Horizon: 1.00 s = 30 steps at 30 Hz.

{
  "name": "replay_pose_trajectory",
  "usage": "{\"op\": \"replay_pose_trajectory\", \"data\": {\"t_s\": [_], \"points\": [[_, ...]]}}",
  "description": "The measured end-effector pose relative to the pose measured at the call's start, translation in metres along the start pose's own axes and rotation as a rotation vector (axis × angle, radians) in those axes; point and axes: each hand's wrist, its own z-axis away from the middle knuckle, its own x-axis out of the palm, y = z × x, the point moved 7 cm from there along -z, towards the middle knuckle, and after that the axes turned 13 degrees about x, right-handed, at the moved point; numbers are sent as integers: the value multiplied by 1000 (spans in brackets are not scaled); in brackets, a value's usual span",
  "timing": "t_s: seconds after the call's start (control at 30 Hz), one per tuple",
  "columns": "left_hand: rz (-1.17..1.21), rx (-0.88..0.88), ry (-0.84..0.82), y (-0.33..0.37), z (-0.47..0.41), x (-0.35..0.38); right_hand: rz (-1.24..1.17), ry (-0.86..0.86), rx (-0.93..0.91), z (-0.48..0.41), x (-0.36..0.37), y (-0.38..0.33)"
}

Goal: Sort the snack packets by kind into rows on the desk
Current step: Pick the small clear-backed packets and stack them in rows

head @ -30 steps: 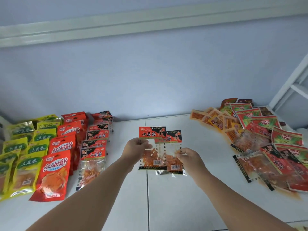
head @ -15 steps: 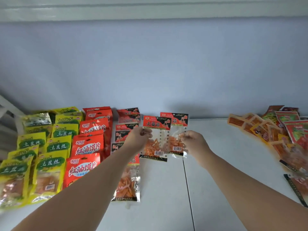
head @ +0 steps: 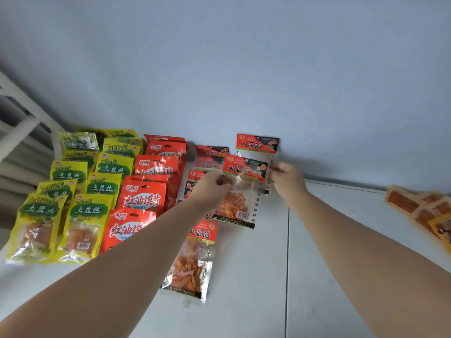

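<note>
Two clear snack packets with red-and-black headers are held near the back wall. My left hand (head: 211, 189) grips the nearer packet (head: 241, 191) at its left edge. My right hand (head: 286, 178) pinches the farther packet (head: 257, 143), which stands higher against the wall. Both sit just right of the row of same-kind packets (head: 195, 254) lying on the white desk (head: 256, 289). Left of that row lie red packets (head: 144, 198) and yellow packets (head: 80, 215) in rows.
Unsorted orange packets (head: 419, 208) lie at the right edge of the desk. A white rack frame (head: 22, 113) stands at the far left. The blue wall rises right behind the rows. A seam runs down the desk at centre right.
Both hands have carried the two packets left and back toward the wall. The right-hand packet is now higher and behind the left one. The view has swung left, so the unsorted pile is mostly out of frame.
</note>
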Motion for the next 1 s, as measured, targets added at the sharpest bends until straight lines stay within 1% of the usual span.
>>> {"op": "replay_pose_trajectory", "data": {"t_s": [0.17,0.33,0.47,0.57,0.7,0.8,1.0], "points": [[-29,-31,22,-4,-10,1,13,82,20,-22,6,7],[-16,-64,70,-8,-22,9,-102,33,110,-27,10,21],[-63,-54,88,-1,-36,17,-213,-6,154,-27,5,28],[-99,-22,98,6,-45,23,-159,-19,158,-20,0,30],[-135,-8,106,11,-53,28,-24,-37,55,-9,-3,30],[-159,3,105,13,-55,30,80,21,15,-5,1,32],[-154,21,83,14,-51,32,94,122,4,-6,15,33]]}}
